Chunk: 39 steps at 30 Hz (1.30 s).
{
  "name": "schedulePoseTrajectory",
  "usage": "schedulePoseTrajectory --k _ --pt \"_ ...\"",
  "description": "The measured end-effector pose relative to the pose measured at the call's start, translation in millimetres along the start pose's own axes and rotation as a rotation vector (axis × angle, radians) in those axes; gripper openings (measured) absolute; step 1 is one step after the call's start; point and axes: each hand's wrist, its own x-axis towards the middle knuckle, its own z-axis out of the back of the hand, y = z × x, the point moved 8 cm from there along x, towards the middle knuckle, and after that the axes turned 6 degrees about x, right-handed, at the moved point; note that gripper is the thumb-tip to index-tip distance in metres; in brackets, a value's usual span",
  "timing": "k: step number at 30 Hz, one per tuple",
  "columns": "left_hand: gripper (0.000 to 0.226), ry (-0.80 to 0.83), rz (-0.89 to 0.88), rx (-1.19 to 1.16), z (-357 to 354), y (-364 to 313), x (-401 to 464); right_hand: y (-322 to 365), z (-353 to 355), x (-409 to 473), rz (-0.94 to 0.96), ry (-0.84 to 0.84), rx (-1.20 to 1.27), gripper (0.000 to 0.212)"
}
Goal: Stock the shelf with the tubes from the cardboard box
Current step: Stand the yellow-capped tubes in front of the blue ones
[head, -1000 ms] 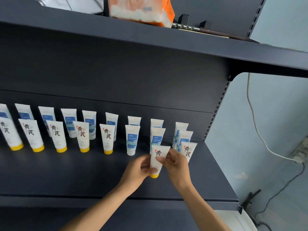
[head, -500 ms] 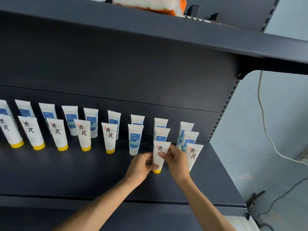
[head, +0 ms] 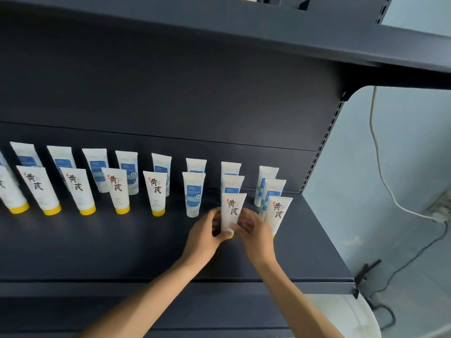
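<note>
Both our hands are on one tube [head: 232,211], a white one with black characters and a yellow cap at the bottom. It stands cap-down on the shelf [head: 97,250], upright, at about 3 o'clock of the shelf's middle.

Left hand [head: 207,234]: fingers and thumb curled round the tube's lower left edge, gripping it. Right hand [head: 253,231]: fingers curled on the lower right edge, thumb pinching near the cap. The cap is mostly hidden by our thumbs; only a yellow sliver shows.

Around it:
- Right tube [head: 278,213], same print, just beside at 3 o'clock, partly behind our right hand. We can't tell whether they touch.
- Blue tubes [head: 231,184] directly behind at 12 o'clock, two deep.
- White-cap tube [head: 194,193] with a blue label at 10 o'clock, near but apart.
- Yellow-cap row [head: 117,191] runs on toward 9 o'clock along the front line, evenly spaced, with a blue-label row behind it.

Upper shelf [head: 244,35] overhangs at 12 o'clock. A white cable [head: 380,176] hangs on the wall at 3 o'clock, well apart.
</note>
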Motion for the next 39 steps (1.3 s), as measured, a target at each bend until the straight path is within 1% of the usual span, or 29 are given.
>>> schedulePoseTrajectory --k 2,4,8,10,12,15,18,24,28,30,34,36,39 --pt "0.069 -0.084 -0.031 0.060 7.3 -1.4 -11.9 -6.0 12.7 -13.4 -0.001 -0.064 -0.090 0.046" --pt "0.067 -0.156 -0.093 0.132 14.4 -5.3 -26.5 -8.3 24.7 -27.3 0.037 -0.077 -0.208 0.058" --pt "0.057 -0.217 -0.285 0.248 21.7 -23.2 -54.3 2.8 42.2 -56.4 0.243 -0.031 -0.511 0.056" --pt "0.052 -0.196 -0.377 0.290 17.9 -35.0 -64.6 5.6 52.1 -69.2 0.323 -0.009 -0.601 0.055" --pt "0.049 -0.149 -0.463 0.348 8.2 -47.9 -73.8 3.5 64.4 -81.8 0.364 0.005 -0.663 0.055" --pt "0.049 -0.046 -0.558 0.372 -15.2 -64.6 -87.9 -1.7 88.2 -103.1 0.389 -0.013 -0.723 0.053" --pt "0.048 0.053 -0.663 0.347 -49.6 -82.7 -103.6 -9.6 115.3 -129.4 0.381 -0.051 -0.773 0.048" --pt "0.045 0.234 -0.732 0.323 -142.4 -97.4 -140.1 -44.3 178.3 -194.0 0.269 -0.163 -0.813 0.042" --pt "0.039 0.337 -0.792 0.281 -207.9 -96.8 -171.8 -87.4 221.8 -240.1 0.134 -0.247 -0.807 0.041" --pt "0.036 0.419 -0.803 0.251 -239.7 -93.9 -191.6 -112.8 239.9 -263.0 0.046 -0.274 -0.802 0.041" --pt "0.036 0.599 -0.691 0.254 -303.8 -67.3 -223.4 -176.9 267.5 -303.8 -0.164 -0.324 -0.771 0.038" --pt "0.034 0.690 -0.622 0.314 -339.0 -41.1 -234.9 -216.0 276.9 -323.4 -0.278 -0.353 -0.749 0.035" --pt "0.033 0.808 -0.475 0.380 -388.5 7.8 -249.2 -278.6 283.3 -351.2 -0.446 -0.365 -0.687 0.037"
